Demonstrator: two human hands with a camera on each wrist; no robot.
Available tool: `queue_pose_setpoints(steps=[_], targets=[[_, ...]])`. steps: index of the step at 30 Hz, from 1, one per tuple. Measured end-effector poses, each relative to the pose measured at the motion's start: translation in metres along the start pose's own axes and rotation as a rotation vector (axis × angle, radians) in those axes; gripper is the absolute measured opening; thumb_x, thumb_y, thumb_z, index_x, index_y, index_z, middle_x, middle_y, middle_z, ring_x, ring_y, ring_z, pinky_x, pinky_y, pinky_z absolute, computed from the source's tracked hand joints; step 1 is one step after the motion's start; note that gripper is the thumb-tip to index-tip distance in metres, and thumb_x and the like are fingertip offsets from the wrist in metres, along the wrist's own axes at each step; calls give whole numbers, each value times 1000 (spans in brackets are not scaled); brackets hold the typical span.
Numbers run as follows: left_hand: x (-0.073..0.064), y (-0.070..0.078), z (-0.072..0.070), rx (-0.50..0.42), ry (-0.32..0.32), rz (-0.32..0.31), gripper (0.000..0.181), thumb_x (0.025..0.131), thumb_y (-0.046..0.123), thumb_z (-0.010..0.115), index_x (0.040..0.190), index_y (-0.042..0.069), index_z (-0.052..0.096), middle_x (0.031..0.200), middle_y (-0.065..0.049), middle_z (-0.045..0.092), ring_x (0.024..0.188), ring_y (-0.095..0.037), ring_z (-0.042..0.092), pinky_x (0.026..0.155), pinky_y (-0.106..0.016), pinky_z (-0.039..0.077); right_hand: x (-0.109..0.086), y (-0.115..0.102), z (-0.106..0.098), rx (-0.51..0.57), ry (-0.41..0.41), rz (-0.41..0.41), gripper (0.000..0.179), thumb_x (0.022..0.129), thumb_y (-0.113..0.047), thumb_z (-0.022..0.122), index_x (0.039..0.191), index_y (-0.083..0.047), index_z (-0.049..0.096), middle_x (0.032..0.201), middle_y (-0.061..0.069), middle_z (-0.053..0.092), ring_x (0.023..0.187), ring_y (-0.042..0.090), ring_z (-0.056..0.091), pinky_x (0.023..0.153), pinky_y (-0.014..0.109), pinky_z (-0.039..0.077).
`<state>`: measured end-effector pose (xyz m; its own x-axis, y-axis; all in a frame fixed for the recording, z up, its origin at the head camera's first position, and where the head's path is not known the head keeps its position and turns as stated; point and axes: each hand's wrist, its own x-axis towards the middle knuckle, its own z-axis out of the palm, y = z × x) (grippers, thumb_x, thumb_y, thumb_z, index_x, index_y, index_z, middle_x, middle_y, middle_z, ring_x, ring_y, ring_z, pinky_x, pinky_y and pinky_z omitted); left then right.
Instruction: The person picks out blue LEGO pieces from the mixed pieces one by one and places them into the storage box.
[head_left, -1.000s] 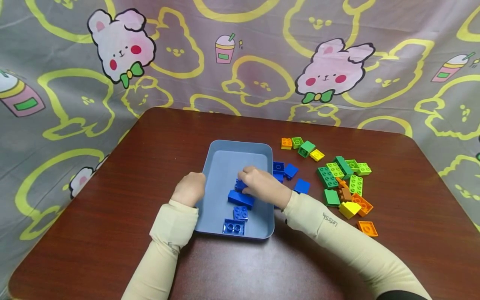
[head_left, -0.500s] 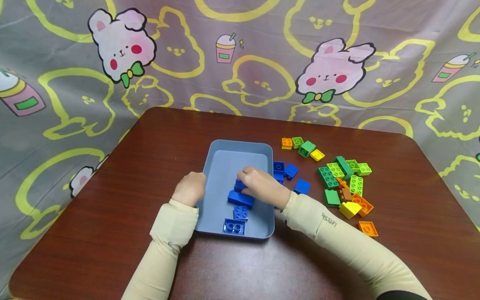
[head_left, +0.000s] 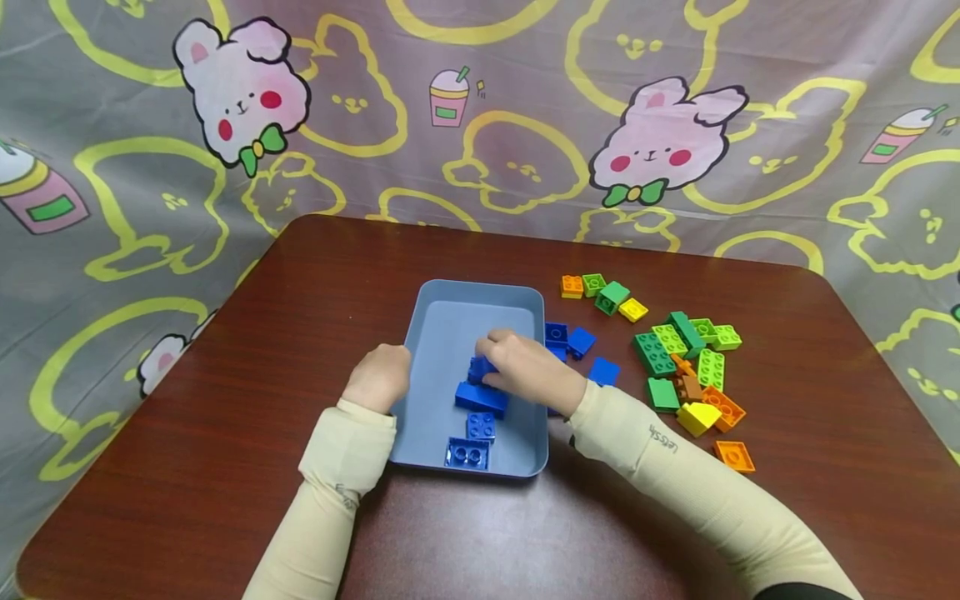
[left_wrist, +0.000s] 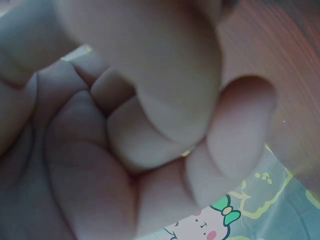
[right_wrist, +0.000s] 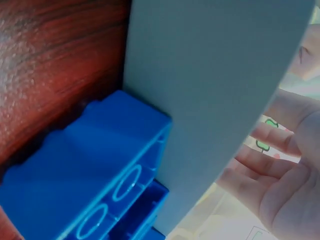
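My right hand (head_left: 521, 367) reaches over the right wall of a blue-grey tray (head_left: 442, 325). Its fingers and thumb pinch a blue toy brick (head_left: 477, 372) inside. In the right wrist view the hand's curled fingers (right_wrist: 265, 187) show beyond the tray wall (right_wrist: 200, 75), and the brick is hidden. Nearer the front of the tray lie a long blue brick (head_left: 482, 399), a square one (head_left: 481, 426) and an upturned one (head_left: 467, 454). At the left rim rests my left hand (head_left: 378, 379), fingers curled. Nothing shows between those fingers in the left wrist view (left_wrist: 150, 145).
Several blue bricks (head_left: 604, 372) lie outside the tray's right wall, one (right_wrist: 85, 165) leaning close to it. Further right is a loose heap of green (head_left: 655, 355), orange and yellow bricks on the brown table (head_left: 322, 283). A patterned curtain (head_left: 517, 75) hangs behind.
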<state>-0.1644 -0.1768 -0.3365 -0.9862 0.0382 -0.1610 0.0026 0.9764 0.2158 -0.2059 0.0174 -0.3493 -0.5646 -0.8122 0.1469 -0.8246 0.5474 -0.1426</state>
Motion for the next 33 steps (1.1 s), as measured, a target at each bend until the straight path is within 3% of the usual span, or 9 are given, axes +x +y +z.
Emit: queue_pose_setpoints(steps=[12, 22, 33], targets=[[-2, 1, -3, -7, -21, -11, 23, 85, -8, 40, 84, -7, 63, 73, -18, 58, 60, -24, 53, 56, -39, 46, -7, 0, -16, 2, 96, 37, 29, 77, -17, 72, 98, 0, 61, 88, 11, 59, 77, 17, 57, 67, 25, 49], [-3, 2, -3, 13, -3, 7, 22, 84, -8, 41, 83, -8, 63, 72, -18, 58, 59, -23, 52, 56, -38, 46, -19, 2, -29, -8, 191, 91, 27, 72, -11, 75, 95, -2, 63, 89, 12, 60, 81, 21, 55, 67, 29, 49], [-2, 2, -2, 15, -7, 11, 22, 84, -8, 42, 83, -7, 63, 72, -18, 58, 59, -24, 53, 56, -38, 46, -34, 8, -41, 27, 213, 153, 26, 72, -10, 75, 95, -4, 64, 91, 10, 58, 84, 20, 53, 69, 29, 49]])
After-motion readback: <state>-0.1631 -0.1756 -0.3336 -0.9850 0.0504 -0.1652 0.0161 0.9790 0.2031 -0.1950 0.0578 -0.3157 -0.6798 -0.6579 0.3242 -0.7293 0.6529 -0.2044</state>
